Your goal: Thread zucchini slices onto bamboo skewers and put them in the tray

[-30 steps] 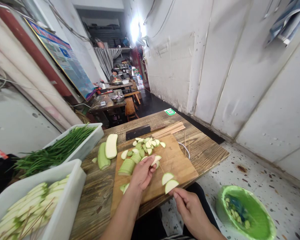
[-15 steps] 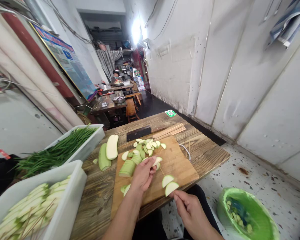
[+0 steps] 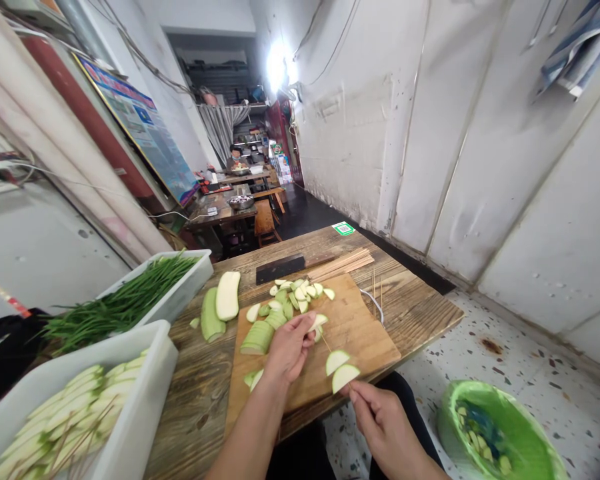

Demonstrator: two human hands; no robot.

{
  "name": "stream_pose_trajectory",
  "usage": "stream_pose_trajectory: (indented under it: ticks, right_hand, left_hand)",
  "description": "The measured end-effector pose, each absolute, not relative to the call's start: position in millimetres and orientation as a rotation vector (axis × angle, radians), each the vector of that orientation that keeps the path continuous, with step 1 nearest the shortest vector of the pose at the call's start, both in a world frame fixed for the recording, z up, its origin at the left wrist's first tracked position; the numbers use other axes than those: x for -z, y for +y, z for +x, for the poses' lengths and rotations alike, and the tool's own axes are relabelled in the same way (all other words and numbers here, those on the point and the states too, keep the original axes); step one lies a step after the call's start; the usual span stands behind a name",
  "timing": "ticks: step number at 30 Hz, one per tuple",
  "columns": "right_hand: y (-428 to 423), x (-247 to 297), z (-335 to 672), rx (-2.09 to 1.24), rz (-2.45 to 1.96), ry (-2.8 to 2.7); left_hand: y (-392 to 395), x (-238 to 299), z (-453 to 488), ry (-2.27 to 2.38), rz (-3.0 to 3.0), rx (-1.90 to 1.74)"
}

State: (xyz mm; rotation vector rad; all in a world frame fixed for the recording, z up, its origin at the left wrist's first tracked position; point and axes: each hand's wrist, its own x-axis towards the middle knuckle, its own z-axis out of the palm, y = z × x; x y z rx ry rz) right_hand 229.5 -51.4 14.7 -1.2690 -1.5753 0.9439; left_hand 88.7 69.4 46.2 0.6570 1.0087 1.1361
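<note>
My left hand (image 3: 293, 343) is closed on a half-round pale green vegetable slice (image 3: 319, 323), held over the cutting board (image 3: 367, 333). Pinched in my right hand (image 3: 380, 413) is the lower end of a thin wooden skewer (image 3: 326, 343), at the board's near edge. Two half-round slices (image 3: 345, 378) are threaded on it, and its upper end points toward the slice in my left hand. A row of cut slices (image 3: 257, 337) lies left of my left hand, with a loose pile of slices (image 3: 300, 292) behind it. Two larger vegetable halves (image 3: 227, 297) rest left of the board.
A cleaver (image 3: 280, 269) and a bundle of skewers (image 3: 347, 262) lie behind the board. At left stand a white tub (image 3: 153, 380) of skewered slices and another tub (image 3: 205, 267) of green stalks. A green bin (image 3: 450, 413) stands on the floor at right. A person (image 3: 236, 159) sits far back.
The view has shifted slightly, so the scene sits a little further right. Both hands keep their grips, and two slices remain on the skewer.
</note>
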Motion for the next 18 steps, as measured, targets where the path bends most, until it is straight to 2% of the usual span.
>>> stream_pose_trajectory:
  ticks: [18]
  right_hand:
    - [-50.7, -16.2, 229.9, -0.914, -1.275, -1.586]
  left_hand:
    - [68.8, -52.5, 92.9, 1.032, 0.738, -1.166]
